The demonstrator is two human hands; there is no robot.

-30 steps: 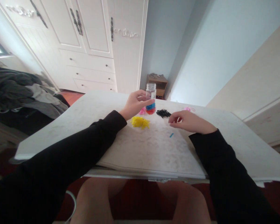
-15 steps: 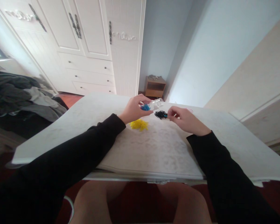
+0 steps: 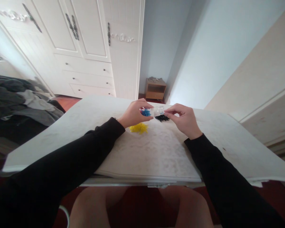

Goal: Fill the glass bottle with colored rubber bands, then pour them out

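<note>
My left hand is wrapped round a small clear bottle, tilted on its side with its mouth toward the right. Blue rubber bands show in the bottle's base, with a hint of pink beside them. At the bottle's mouth, my right hand pinches a tiny blue rubber band, mostly hidden by the fingertips. Just below the bottle lies a pile of black rubber bands on the table. A pile of yellow rubber bands sits under my left wrist.
The white, smudged table spans the space before me, its near edge above my knees. Behind it stand a white wardrobe and a small wooden cabinet. Dark clothes are heaped at the left.
My right hand has moved left and up from beside the black pile to the bottle's mouth. My left hand keeps its hold on the bottle. The view has shifted slightly.
</note>
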